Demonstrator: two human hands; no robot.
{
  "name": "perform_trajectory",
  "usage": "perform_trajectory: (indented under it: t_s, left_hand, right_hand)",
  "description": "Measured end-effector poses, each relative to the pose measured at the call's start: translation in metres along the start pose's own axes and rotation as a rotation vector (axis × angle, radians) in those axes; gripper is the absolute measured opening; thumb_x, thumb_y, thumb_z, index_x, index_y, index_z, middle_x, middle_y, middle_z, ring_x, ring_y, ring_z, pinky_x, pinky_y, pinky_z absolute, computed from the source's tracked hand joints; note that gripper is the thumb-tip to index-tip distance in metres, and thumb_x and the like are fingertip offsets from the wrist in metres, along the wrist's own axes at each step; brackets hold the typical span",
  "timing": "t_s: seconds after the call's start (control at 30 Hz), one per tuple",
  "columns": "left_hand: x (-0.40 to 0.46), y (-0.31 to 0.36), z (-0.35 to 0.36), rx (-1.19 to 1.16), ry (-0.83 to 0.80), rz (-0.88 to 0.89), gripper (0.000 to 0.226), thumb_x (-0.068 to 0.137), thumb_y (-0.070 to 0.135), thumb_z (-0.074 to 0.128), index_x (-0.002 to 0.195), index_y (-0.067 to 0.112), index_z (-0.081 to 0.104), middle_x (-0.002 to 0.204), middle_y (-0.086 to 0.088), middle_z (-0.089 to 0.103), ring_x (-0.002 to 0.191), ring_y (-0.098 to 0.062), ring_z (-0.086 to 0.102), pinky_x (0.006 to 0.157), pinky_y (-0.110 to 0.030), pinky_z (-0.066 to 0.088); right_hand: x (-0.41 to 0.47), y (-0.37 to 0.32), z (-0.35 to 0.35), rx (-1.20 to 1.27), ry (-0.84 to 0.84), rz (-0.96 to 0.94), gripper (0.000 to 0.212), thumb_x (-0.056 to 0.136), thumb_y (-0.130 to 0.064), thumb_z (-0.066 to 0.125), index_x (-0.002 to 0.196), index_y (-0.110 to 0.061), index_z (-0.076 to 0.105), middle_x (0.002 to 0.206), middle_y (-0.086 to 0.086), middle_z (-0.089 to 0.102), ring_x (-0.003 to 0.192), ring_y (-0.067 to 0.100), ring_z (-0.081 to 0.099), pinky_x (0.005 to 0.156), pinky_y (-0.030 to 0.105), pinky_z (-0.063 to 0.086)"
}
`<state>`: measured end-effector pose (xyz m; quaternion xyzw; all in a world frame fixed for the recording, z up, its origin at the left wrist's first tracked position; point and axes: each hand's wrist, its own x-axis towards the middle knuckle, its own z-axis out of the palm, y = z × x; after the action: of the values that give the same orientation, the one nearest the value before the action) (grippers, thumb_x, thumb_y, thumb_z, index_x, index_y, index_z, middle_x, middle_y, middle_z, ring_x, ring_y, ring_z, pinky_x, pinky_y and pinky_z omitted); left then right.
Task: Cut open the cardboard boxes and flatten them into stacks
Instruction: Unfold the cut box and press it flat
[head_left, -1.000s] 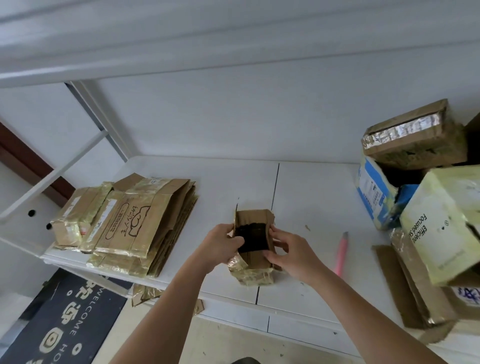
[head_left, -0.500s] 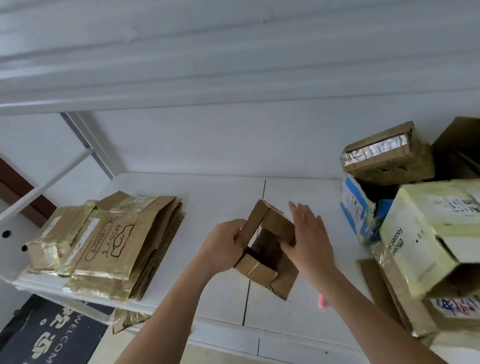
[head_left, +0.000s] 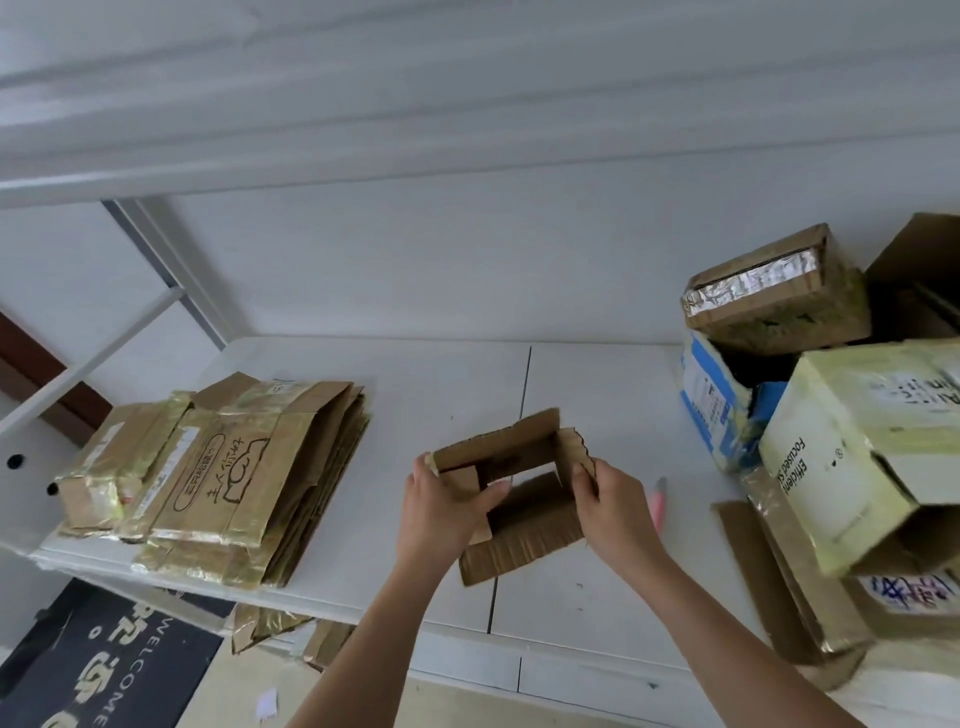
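Currently I have the small cardboard box (head_left: 519, 493) held just above the white table (head_left: 597, 597) at the lower centre of the frame, opened at both ends so that I look straight through its sleeve. My left hand (head_left: 441, 506) grasps the left wall, thumb curled inside and fingers outside; my right hand (head_left: 610, 506) pinches the right wall near its torn upper edge. I judge this two-sided grip is chosen so that the opposite walls can be sheared past each other and the sleeve collapsed along its creases. One loose flap (head_left: 514, 551) hangs toward the lower edge of the frame and touches the table. The stack of flattened boxes (head_left: 218, 478) lies at centre left, near the table's left end, presumably kept well apart from the work zone so each new sheet can be laid on top. The unopened boxes (head_left: 831, 405) are heaped at centre right, within reach of the right hand. A pink cutter (head_left: 658, 499) lies on the table just beside the right hand, partly hidden behind it, and is not held.
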<state>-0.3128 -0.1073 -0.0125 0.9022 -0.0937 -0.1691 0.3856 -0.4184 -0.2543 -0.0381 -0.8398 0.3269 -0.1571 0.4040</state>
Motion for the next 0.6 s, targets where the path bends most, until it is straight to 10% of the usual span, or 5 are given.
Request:
perform_trajectory:
  t_s: [0.17, 0.33, 0.43, 0.6]
  left_hand:
    - [0.001, -0.005, -0.011, -0.232, -0.068, -0.040, 0.028, 0.091, 0.006, 0.060, 0.113, 0.022, 0.052, 0.114, 0.001, 0.055, 0.106, -0.020, 0.051, 0.084, -0.033, 0.045]
    - [0.015, -0.036, -0.043, -0.786, -0.359, -0.290, 0.047, 0.081, -0.003, 0.036, 0.114, 0.007, 0.067, 0.120, -0.014, 0.064, 0.112, -0.033, 0.061, 0.101, -0.049, 0.049]
    - [0.021, -0.042, -0.037, -0.647, -0.300, -0.365, 0.033, 0.098, 0.025, 0.046, 0.099, -0.002, 0.066, 0.100, -0.017, 0.069, 0.091, -0.029, 0.067, 0.087, -0.042, 0.056]
    - [0.030, -0.048, -0.026, -0.477, -0.391, -0.360, 0.069, 0.083, 0.008, 0.074, 0.143, 0.005, 0.040, 0.116, -0.012, 0.067, 0.097, -0.024, 0.069, 0.070, -0.035, 0.061]
  right_hand:
    - [0.003, 0.006, -0.002, 0.131, -0.081, -0.045, 0.038, 0.103, -0.016, 0.046, 0.141, -0.014, 0.048, 0.111, 0.000, 0.064, 0.090, 0.005, 0.058, 0.069, 0.000, 0.042]
    - [0.007, 0.013, -0.015, 0.357, -0.289, 0.177, 0.037, 0.099, 0.001, 0.045, 0.117, -0.029, 0.058, 0.113, -0.005, 0.064, 0.097, 0.008, 0.061, 0.070, 0.021, 0.055]
    - [0.012, 0.010, -0.018, 0.395, -0.336, 0.305, 0.039, 0.083, 0.016, 0.037, 0.097, -0.012, 0.061, 0.109, 0.006, 0.066, 0.106, 0.020, 0.061, 0.092, 0.045, 0.048]
    - [0.018, 0.005, -0.016, 0.546, -0.322, 0.370, 0.023, 0.098, -0.016, 0.041, 0.109, -0.016, 0.060, 0.112, 0.001, 0.069, 0.113, 0.018, 0.061, 0.087, 0.032, 0.039]
